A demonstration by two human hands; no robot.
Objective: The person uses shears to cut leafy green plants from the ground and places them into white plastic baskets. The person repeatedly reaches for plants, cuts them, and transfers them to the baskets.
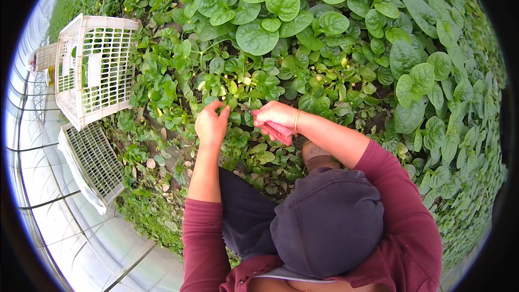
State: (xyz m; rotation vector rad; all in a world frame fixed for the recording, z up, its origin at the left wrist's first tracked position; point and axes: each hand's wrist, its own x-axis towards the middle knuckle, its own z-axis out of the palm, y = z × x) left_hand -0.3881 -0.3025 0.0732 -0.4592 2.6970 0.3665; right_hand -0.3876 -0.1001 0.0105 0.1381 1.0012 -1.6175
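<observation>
My right hand (275, 119) is closed round the red handles of a pair of scissors or snips (279, 129), whose metal blades point up and left into low green leafy plants. Just to its left, my left hand (211, 123) has thumb and forefinger together at a leaf or stem (221, 109); the fingertips are partly lost among the leaves. A short gap parts the two hands. Small round-leaved plants (239, 138), some with yellowing leaves, lie around and below them.
A white slatted plastic crate (107, 67) with leaves visible through its wall stands at the left, with another crate (95, 162) below it. Taller broad-leaved plants (257, 36) grow ahead and along the right. Clear plastic sheeting (48, 194) curves along the left edge. A brown shoe (318, 156) is below my right forearm.
</observation>
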